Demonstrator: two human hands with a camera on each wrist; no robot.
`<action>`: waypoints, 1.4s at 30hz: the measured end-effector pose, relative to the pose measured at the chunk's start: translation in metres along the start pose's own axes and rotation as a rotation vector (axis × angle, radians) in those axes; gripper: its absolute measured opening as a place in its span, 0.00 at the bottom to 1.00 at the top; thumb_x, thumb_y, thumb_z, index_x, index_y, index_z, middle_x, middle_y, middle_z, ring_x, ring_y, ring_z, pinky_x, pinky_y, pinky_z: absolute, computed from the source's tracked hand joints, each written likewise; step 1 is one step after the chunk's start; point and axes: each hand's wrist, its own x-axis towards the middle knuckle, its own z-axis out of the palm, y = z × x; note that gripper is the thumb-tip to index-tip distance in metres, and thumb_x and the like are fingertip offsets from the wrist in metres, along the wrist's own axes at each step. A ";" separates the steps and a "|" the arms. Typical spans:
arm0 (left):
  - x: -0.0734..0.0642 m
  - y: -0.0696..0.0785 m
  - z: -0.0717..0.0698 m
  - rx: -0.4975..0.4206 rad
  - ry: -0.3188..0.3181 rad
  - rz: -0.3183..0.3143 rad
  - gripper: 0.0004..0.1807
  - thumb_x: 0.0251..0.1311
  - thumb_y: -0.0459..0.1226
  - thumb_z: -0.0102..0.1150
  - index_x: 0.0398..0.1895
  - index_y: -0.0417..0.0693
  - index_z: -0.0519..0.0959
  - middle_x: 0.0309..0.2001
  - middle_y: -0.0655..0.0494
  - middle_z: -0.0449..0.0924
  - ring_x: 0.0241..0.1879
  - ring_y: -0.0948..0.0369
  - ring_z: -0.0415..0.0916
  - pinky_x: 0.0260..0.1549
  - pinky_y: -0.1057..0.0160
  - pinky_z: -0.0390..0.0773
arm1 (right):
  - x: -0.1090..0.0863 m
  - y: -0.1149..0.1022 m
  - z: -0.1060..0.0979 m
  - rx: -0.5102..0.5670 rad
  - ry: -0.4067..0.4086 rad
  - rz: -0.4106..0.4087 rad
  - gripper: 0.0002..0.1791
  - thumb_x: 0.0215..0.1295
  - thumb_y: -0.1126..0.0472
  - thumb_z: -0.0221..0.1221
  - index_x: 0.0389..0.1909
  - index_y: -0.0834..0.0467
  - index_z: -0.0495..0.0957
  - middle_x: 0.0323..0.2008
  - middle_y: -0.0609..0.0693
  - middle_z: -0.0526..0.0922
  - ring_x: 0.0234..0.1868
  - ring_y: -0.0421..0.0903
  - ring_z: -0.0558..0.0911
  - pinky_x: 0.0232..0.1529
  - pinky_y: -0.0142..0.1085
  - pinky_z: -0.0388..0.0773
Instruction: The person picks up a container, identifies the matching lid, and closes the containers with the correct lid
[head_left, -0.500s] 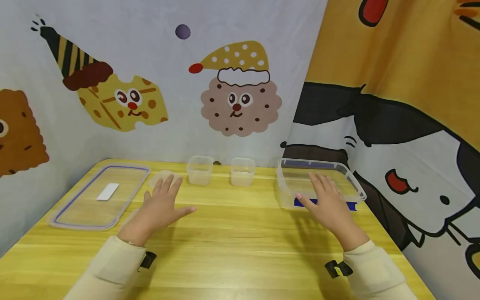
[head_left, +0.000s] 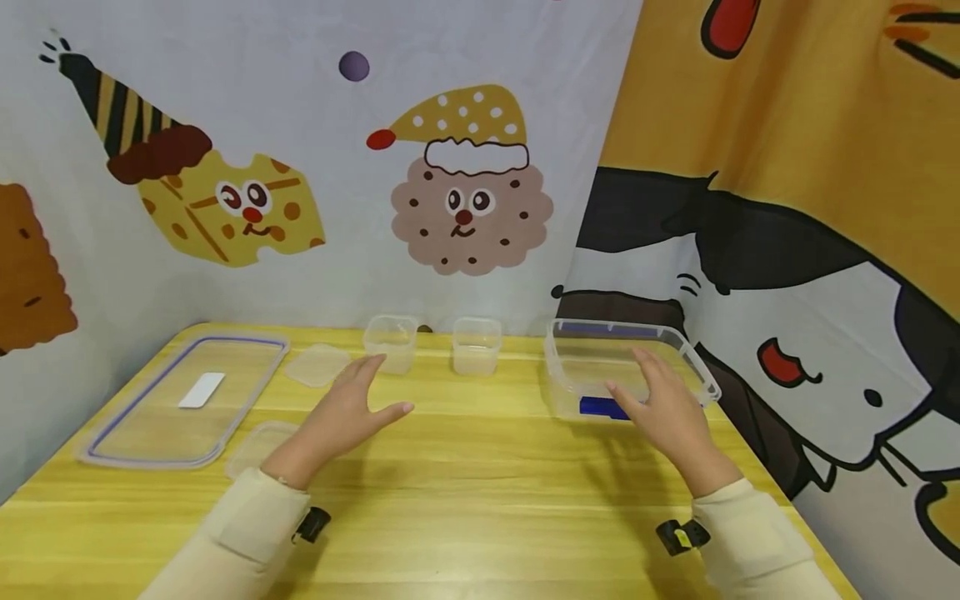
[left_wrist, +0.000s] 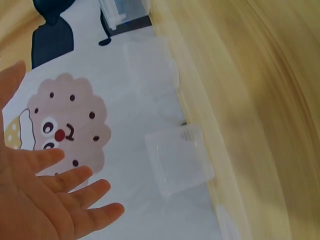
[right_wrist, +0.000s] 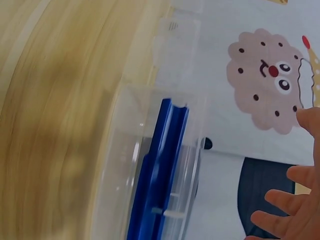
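Observation:
Over the left part of the wooden table, my left hand (head_left: 333, 421) is held in the air with its fingers extended and thumb apart. Its fingertips appear in front of a small clear plastic container (head_left: 392, 337), and nothing is in its grasp. A second small clear container (head_left: 477, 346) stands to the right. My right hand (head_left: 673, 421) hovers in front of a large clear storage box (head_left: 564, 387) with a blue latch (head_left: 600, 407); it also holds nothing. In the left wrist view, spread fingers (left_wrist: 92, 195) show beside the small containers.
A large clear lid with a blue seal (head_left: 131, 417) lies at the table's left, bearing a white rectangle (head_left: 202, 390). Two small clear lids lie nearby, a far lid (head_left: 318, 365) and a near lid (head_left: 258, 442). A cartoon-printed curtain (head_left: 465, 50) hangs behind the table.
Both hands have turned, their palms now facing more inward. My left hand has shifted a little right, its fingers closer together, uncovering the small lids. The whole view has shifted slightly.

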 end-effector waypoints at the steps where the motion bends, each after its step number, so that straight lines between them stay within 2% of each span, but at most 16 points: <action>1: 0.001 0.001 0.001 -0.018 0.000 -0.002 0.54 0.58 0.64 0.56 0.76 0.40 0.48 0.74 0.36 0.47 0.71 0.36 0.47 0.63 0.33 0.57 | 0.001 0.001 0.000 0.007 -0.001 0.010 0.43 0.70 0.39 0.50 0.74 0.64 0.52 0.70 0.69 0.56 0.67 0.70 0.59 0.62 0.66 0.59; 11: 0.017 0.021 0.019 -0.209 -0.023 -0.043 0.48 0.61 0.58 0.58 0.75 0.44 0.50 0.74 0.41 0.50 0.71 0.41 0.50 0.65 0.36 0.57 | 0.008 0.025 0.000 0.063 0.083 0.054 0.40 0.71 0.41 0.49 0.73 0.64 0.55 0.69 0.70 0.59 0.65 0.70 0.62 0.58 0.67 0.62; 15: 0.027 0.031 0.027 -0.283 -0.012 -0.055 0.45 0.62 0.56 0.58 0.75 0.43 0.52 0.72 0.41 0.54 0.70 0.42 0.55 0.63 0.38 0.62 | 0.012 0.034 -0.003 0.074 0.108 0.087 0.40 0.71 0.40 0.48 0.72 0.64 0.56 0.68 0.71 0.59 0.66 0.71 0.59 0.59 0.68 0.60; 19: 0.035 0.039 0.036 -0.348 0.002 -0.073 0.42 0.63 0.54 0.59 0.73 0.43 0.56 0.70 0.42 0.59 0.67 0.44 0.60 0.60 0.40 0.68 | 0.015 0.042 -0.006 0.099 0.093 0.139 0.41 0.72 0.39 0.47 0.73 0.64 0.54 0.69 0.73 0.56 0.67 0.73 0.56 0.60 0.69 0.56; 25: 0.045 0.051 0.048 -0.392 0.018 -0.084 0.40 0.62 0.51 0.60 0.71 0.42 0.60 0.68 0.43 0.64 0.65 0.45 0.63 0.58 0.42 0.70 | 0.016 0.054 -0.005 0.106 0.111 0.170 0.40 0.72 0.40 0.47 0.73 0.65 0.54 0.68 0.73 0.56 0.66 0.73 0.57 0.60 0.69 0.57; 32: 0.052 0.063 0.057 -0.438 -0.002 -0.074 0.37 0.64 0.51 0.59 0.70 0.43 0.62 0.66 0.44 0.66 0.63 0.45 0.65 0.56 0.44 0.73 | 0.019 0.068 -0.003 0.120 0.165 0.189 0.36 0.73 0.46 0.49 0.72 0.66 0.57 0.68 0.71 0.60 0.65 0.70 0.61 0.59 0.67 0.61; 42: 0.063 0.073 0.070 -0.503 -0.022 -0.087 0.32 0.65 0.48 0.58 0.67 0.43 0.65 0.62 0.43 0.70 0.59 0.46 0.69 0.51 0.48 0.76 | 0.028 0.084 -0.005 0.172 0.168 0.252 0.37 0.73 0.44 0.46 0.71 0.67 0.56 0.69 0.71 0.59 0.67 0.71 0.59 0.62 0.66 0.58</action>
